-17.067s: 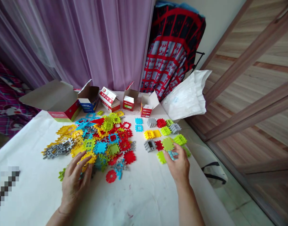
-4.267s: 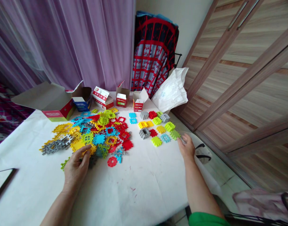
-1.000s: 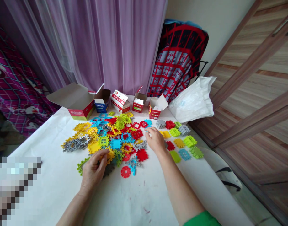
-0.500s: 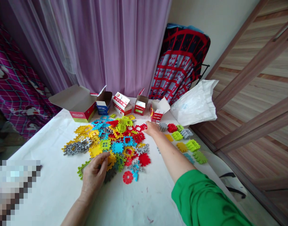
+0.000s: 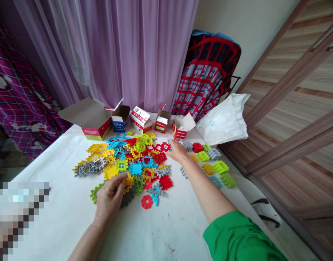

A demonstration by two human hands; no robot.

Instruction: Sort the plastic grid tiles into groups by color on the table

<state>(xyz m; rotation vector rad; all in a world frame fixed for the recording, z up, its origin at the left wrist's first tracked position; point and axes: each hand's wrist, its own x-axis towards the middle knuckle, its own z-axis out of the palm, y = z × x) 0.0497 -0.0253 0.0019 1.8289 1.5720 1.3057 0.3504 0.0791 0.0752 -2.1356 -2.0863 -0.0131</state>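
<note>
A heap of plastic interlocking building pieces (image 5: 135, 169) in red, yellow, blue, green and grey lies across the middle of the table. At its right edge, the fingers of my right hand (image 5: 176, 151) are closed on a red window-shaped block (image 5: 165, 146), with a bit of blue showing by the fingertips. My left hand (image 5: 111, 192) rests at the near left of the heap, thumb and fingers pinched together beside a yellow block (image 5: 129, 184). What it pinches, if anything, is hidden. A green frame piece (image 5: 94, 193) lies just left of that hand.
Small stacks of sorted pieces, including green blocks (image 5: 221, 166), stand on the right of the white-covered table (image 5: 54, 206). Behind the heap is a row of open cartons, such as a blue box (image 5: 118, 125). A white bag (image 5: 223, 119) sits at the back right.
My right hand has shifted slightly, and the red window-shaped block at its fingertips shows more fully. My left hand stays in place. The view has tilted a little.
</note>
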